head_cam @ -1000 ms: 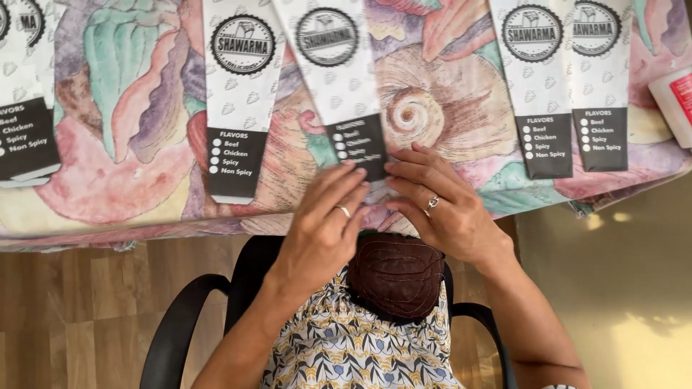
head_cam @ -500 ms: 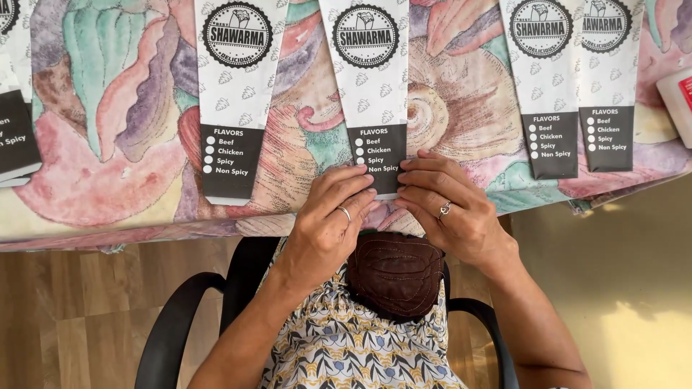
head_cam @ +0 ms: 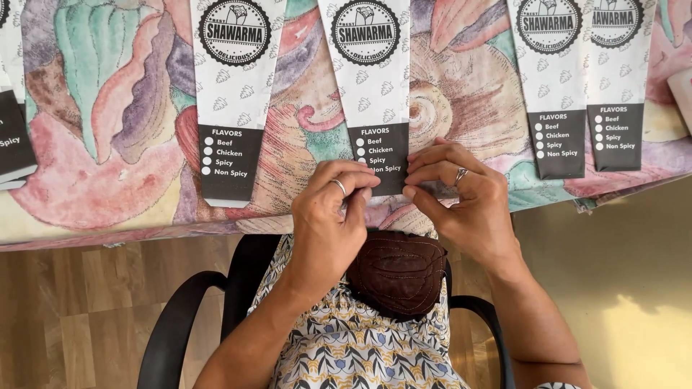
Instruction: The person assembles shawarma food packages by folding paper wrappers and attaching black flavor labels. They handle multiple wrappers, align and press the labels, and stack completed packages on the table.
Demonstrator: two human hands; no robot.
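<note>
A long white paper sleeve with a round black emblem and a black end panel (head_cam: pixel 373 94) lies on the patterned tablecloth (head_cam: pixel 122 122), pointing toward me. My left hand (head_cam: pixel 333 216) and my right hand (head_cam: pixel 461 194) meet at its near black end, fingertips pinching the bottom edge from both sides. Each hand wears a ring. A brown stitched pouch (head_cam: pixel 398 272) rests on my lap just below the hands.
Several matching paper sleeves lie side by side on the cloth: one to the left (head_cam: pixel 232 101), two to the right (head_cam: pixel 553 86) (head_cam: pixel 615 79), another at the far left edge (head_cam: pixel 13 137). A black armchair (head_cam: pixel 180 317) stands on the wooden floor below the table edge.
The sleeve under my hands has turned from slanted to straight and slid slightly right. Both hands have closed in on its near end.
</note>
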